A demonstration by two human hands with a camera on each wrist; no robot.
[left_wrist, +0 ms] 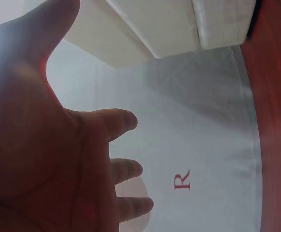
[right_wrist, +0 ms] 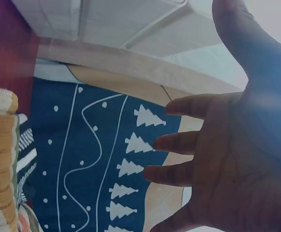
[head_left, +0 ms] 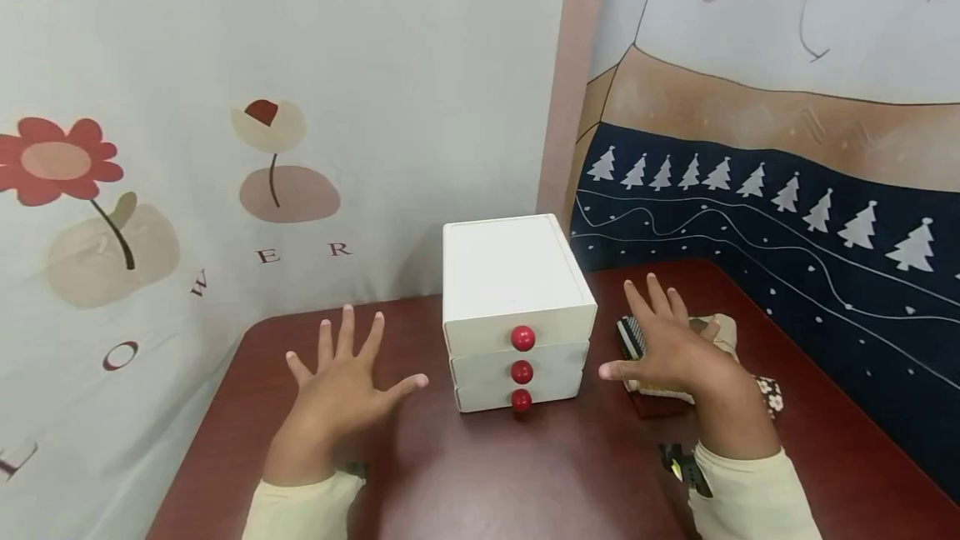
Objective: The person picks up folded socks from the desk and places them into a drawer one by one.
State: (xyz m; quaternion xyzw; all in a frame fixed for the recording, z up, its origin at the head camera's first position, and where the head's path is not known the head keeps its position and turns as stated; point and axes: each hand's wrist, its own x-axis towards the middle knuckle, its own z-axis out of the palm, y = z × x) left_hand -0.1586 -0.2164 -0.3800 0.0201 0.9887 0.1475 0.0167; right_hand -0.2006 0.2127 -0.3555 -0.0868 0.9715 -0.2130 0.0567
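Observation:
A white box of three stacked drawers (head_left: 517, 273) stands on the dark red table, each drawer front bearing a round red knob (head_left: 522, 338). To its left my left hand (head_left: 341, 398) is held over the table with fingers spread and nothing in it. On the other side my right hand (head_left: 667, 352) hovers, fingers likewise spread, holding nothing. Below and behind the right hand lies a small pile of folded cloths (head_left: 723, 336), partly hidden by it. In the right wrist view the cloths (right_wrist: 3, 164) show knitted beige and striped black-and-white fabric.
A wooden table (head_left: 465, 473) spreads under everything. Behind it hangs a pale curtain (head_left: 420, 107) with flowers and letters. A dark blue printed cloth (head_left: 750, 232) with white trees hangs along the right side. A dark strap with a buckle (head_left: 686, 469) sits at the right wrist.

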